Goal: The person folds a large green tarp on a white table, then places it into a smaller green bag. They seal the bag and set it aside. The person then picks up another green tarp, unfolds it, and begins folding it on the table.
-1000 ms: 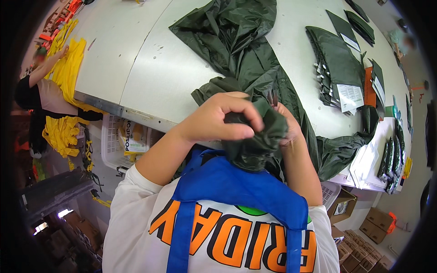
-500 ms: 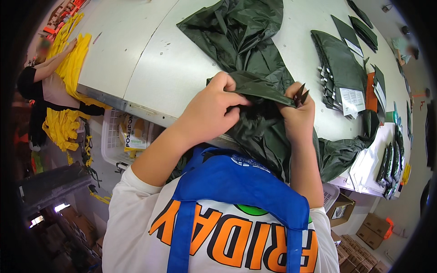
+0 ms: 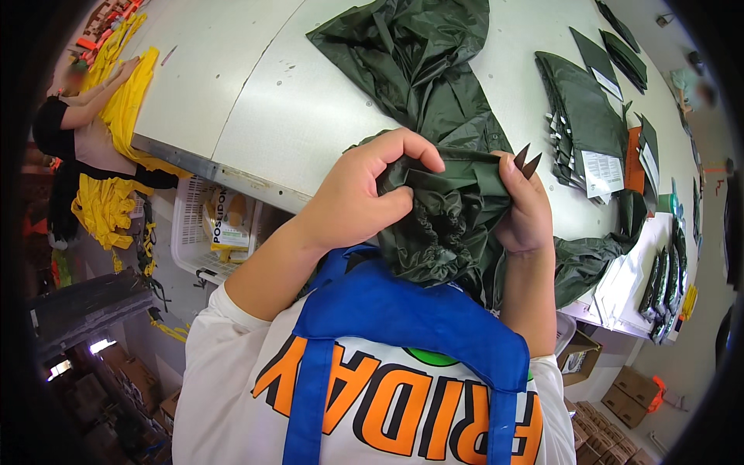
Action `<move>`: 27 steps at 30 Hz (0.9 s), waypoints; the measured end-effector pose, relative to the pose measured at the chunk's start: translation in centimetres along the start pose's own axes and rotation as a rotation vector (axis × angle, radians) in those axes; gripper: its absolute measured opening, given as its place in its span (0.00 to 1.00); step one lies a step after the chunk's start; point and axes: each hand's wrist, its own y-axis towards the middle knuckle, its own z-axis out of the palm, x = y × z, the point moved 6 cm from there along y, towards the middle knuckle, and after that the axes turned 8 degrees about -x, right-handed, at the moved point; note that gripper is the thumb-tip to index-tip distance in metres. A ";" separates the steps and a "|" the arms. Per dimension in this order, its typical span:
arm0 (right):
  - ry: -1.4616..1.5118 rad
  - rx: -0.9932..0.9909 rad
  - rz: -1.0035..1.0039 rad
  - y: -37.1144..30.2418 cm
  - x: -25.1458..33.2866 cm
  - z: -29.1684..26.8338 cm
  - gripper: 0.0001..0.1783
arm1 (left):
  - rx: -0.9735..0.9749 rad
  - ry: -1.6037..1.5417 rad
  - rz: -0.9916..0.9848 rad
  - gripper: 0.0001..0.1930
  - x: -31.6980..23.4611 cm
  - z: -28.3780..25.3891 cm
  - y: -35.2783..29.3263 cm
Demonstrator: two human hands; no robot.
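Observation:
A dark green waterproof garment [image 3: 446, 85] of thin shiny cloth lies across the table's near edge and hangs toward my body. My left hand [image 3: 360, 190] is closed on its edge, thumb and fingers gripping the fabric. Opposite it, my right hand [image 3: 528, 209] pinches the other side of the same edge. Small dark thread snips [image 3: 528, 161] stick out of my right hand, blades apart and pointing up; their handle is hidden in the palm. Between my hands a gathered, elastic-looking section [image 3: 442, 236] faces up. One sleeve-like part [image 3: 585, 263] trails off to the right.
The white table [image 3: 302, 101] carries stacked folded green garments [image 3: 581, 116] with paper labels at right. Below its left edge is a white plastic basket [image 3: 190, 240] with packages. A co-worker [image 3: 85, 128] handles yellow garments [image 3: 136, 101] at far left. Cardboard boxes [image 3: 632, 391] stand lower right.
The held edge has been spread wider and turned, so the gathered section now shows between my hands. My right hand has moved slightly right and down, the snips still in it.

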 end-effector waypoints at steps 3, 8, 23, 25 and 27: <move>0.032 0.003 -0.072 -0.5 1.0 0.5 0.14 | -0.010 0.171 0.055 0.14 -0.5 -0.3 0.0; -0.348 -0.171 -0.631 0.7 3.2 -0.7 0.13 | 0.381 0.131 0.155 0.10 -0.6 2.2 -2.1; -1.263 -0.352 -0.673 1.2 -4.5 -8.9 0.16 | -1.307 0.092 -0.330 0.19 6.8 -37.9 -9.5; -1.471 -0.585 -0.523 1.0 -4.9 -14.2 0.25 | -1.397 1.300 -0.149 0.23 3.4 -38.0 -10.2; -1.600 -0.669 -0.435 0.9 -5.2 -16.7 0.27 | -1.141 1.488 0.110 0.23 4.1 -29.7 -5.5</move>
